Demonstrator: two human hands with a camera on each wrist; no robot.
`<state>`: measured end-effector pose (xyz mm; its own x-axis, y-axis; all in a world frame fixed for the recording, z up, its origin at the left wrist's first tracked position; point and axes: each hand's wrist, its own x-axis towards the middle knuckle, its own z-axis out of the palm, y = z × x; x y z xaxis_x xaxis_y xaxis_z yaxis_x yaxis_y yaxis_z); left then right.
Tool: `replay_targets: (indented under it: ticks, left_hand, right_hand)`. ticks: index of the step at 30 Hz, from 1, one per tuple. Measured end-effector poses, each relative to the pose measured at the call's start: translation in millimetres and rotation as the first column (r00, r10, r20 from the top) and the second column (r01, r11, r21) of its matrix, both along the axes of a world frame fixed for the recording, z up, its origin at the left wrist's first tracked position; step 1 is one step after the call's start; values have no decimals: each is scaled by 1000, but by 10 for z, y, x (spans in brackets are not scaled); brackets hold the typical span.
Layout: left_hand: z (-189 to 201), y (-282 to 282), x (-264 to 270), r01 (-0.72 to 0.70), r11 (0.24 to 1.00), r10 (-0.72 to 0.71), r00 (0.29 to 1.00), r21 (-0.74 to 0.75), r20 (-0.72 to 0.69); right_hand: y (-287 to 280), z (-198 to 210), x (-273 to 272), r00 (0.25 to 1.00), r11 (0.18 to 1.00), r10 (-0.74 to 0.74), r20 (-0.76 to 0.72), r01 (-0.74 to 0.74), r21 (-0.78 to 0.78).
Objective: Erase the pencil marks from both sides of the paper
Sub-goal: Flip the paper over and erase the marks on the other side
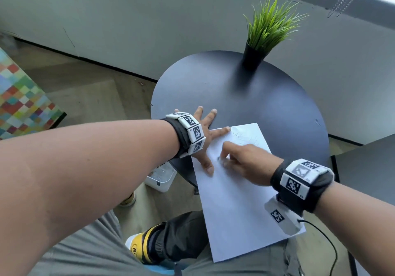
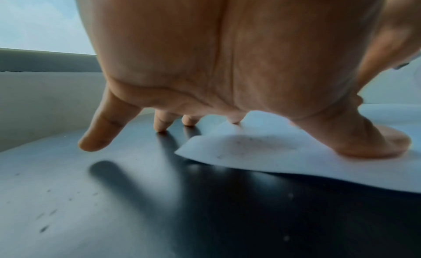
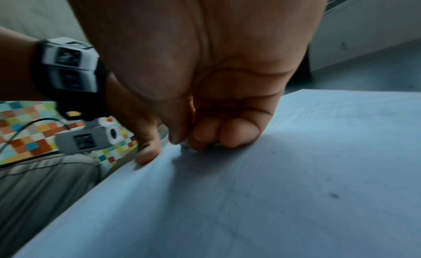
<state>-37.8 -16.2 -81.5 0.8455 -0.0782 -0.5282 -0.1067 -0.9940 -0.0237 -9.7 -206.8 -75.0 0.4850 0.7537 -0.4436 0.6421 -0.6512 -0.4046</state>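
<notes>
A white sheet of paper (image 1: 235, 201) lies on the round black table (image 1: 235, 96), its near half hanging over the table's edge above my lap. Faint pencil marks (image 1: 245, 138) show near its far end. My left hand (image 1: 205, 134) is spread flat: thumb and index finger press the paper's left edge (image 2: 273, 153), while the other fingers rest on the table. My right hand (image 1: 226, 158) is curled, its fingertips pinching a small eraser (image 3: 184, 147) down onto the paper (image 3: 250, 189) close to the left thumb. Most of the eraser is hidden by the fingers.
A black pot with green grass (image 1: 253, 58) stands at the table's far side. A second dark tabletop (image 1: 367, 168) lies to the right. On the floor sit a white box (image 1: 162, 177) and a colourful checked block (image 1: 21, 96). A black cable (image 1: 324, 239) hangs from my right wrist.
</notes>
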Motion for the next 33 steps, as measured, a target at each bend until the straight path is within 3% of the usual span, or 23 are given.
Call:
replay_targets:
  ticks: [2, 5, 6, 8, 11, 12, 16, 17, 21, 22, 26, 28, 31, 33]
  left_hand:
    - [-9, 14, 22, 7, 1000, -7, 1000, -3, -12]
    - [-51, 28, 60, 11, 1000, -12, 999, -9, -31]
    - [-66, 31, 66, 10, 1000, -11, 999, -10, -36]
    - [-82, 33, 65, 13, 1000, -13, 999, -11, -37]
    - [-80, 23, 59, 31, 999, -31, 999, -7, -26]
    - [-78, 23, 61, 31, 999, -31, 999, -7, -27]
    - [-104, 18, 80, 19, 1000, -19, 999, -13, -30]
    - [-106, 18, 82, 19, 1000, -19, 999, -3, -30]
    - [-89, 11, 79, 34, 999, -34, 999, 14, -27]
    - [-86, 5, 81, 36, 999, -35, 999, 15, -29]
    - [-85, 2, 83, 20, 1000, -20, 999, 11, -40]
    - [-85, 11, 83, 23, 1000, -22, 999, 15, -40]
    - [-82, 15, 75, 30, 1000, -30, 999, 7, -38]
    - [-77, 2, 72, 30, 1000, -29, 999, 6, -33]
  right_hand:
    - [-15, -5, 56, 1000, 1000, -13, 14, 13, 13]
    - [-28, -26, 345, 942, 951, -310, 125, 305, 59]
    - [-32, -39, 364, 930, 940, -342, 133, 336, 68]
    - [2, -80, 232, 964, 970, -244, 104, 240, 46]
    - [37, -115, -52, 999, 999, 43, 23, -43, -5]
    - [41, -106, 5, 998, 999, 42, 52, -42, -6]
    - [-22, -58, 392, 932, 946, -322, 167, 313, 82]
    - [-16, -69, 341, 938, 951, -307, 160, 295, 92]
    - [74, -135, -101, 999, 998, 34, 18, -35, 46]
    - [74, -122, -47, 999, 999, 19, 35, -21, 49]
    - [19, -73, 350, 921, 938, -346, 180, 336, 86]
    - [65, -71, 213, 944, 963, -264, 199, 246, 110]
    - [120, -79, -173, 998, 996, -12, 61, 6, 90]
    - [99, -73, -75, 995, 996, -55, 82, 49, 75]
